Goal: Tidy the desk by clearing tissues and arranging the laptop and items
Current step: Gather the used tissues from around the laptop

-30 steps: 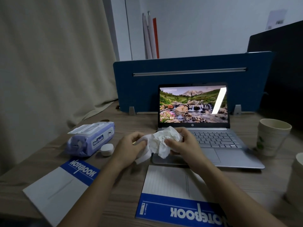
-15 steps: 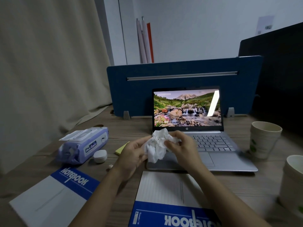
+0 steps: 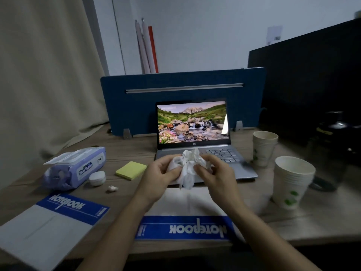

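I note bare wooden desk (image 3: 125, 149) along the far edge, between the purple wet-wipe pack (image 3: 76, 167) at the left edge and the open silver laptop (image 3: 197, 141). The yellow sticky-note pad (image 3: 130, 170), white earbud case (image 3: 97, 178) and loose earbud (image 3: 112, 188) obstruct nearer passage. Two paper-cup stacks (image 3: 264, 148) (image 3: 291, 182) block the right edge; blue-and-white notebooks (image 3: 58, 222) (image 3: 185, 227) cover the near edge.

Dim room, glowing laptop screen (image 3: 192, 122), edges warped
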Demonstrator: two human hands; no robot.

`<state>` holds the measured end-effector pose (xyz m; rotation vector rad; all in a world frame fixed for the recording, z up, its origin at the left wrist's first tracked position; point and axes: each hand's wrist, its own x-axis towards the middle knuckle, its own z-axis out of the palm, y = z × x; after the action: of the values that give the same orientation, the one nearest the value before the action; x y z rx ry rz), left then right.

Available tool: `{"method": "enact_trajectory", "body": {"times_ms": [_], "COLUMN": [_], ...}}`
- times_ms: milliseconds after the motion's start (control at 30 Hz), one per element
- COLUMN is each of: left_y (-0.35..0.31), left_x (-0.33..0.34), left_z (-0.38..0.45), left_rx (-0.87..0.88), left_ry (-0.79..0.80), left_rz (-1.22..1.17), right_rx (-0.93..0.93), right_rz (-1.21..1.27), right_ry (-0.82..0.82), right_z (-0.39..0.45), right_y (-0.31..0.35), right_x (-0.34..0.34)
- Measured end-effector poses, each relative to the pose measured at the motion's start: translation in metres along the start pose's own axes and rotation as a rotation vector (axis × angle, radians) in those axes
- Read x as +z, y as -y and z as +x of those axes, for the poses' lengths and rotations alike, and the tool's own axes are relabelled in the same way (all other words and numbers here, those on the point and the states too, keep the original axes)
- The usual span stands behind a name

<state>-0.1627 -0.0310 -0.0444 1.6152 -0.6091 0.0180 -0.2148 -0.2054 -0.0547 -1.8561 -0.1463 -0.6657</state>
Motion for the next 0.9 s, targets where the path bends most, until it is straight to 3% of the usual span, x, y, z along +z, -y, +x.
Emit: {"method": "enact_trajectory", "body": {"times_ms": [267, 567, 767, 900], "left_y": [-0.032, -0.047, 0.0, 0.056], "left_x": [0.092, 0.254, 0.362, 0.401], "left_z": [-0.051, -0.092, -0.129, -0.152], "left_rx": [0.087, 0.132, -0.006, -0.113], "left_ry": [0.184, 0.406, 0.56, 0.632], "left_rz": [0.048, -0.037, -0.063, -0.013], "right_rx": [0.002, 0.058, 0.252, 0.401], "right_rz": [-0.104, -0.236, -0.345, -0.358], "right_ry": [-0.13, -0.381, -0.507, -0.498], "right_z": [-0.094, -0.191, -0.264, -0.31], "right_y": [0.024, 0.015, -0.044, -0.098], "right_x": [-0.099, -0.238, -0.305, -0.316]}}
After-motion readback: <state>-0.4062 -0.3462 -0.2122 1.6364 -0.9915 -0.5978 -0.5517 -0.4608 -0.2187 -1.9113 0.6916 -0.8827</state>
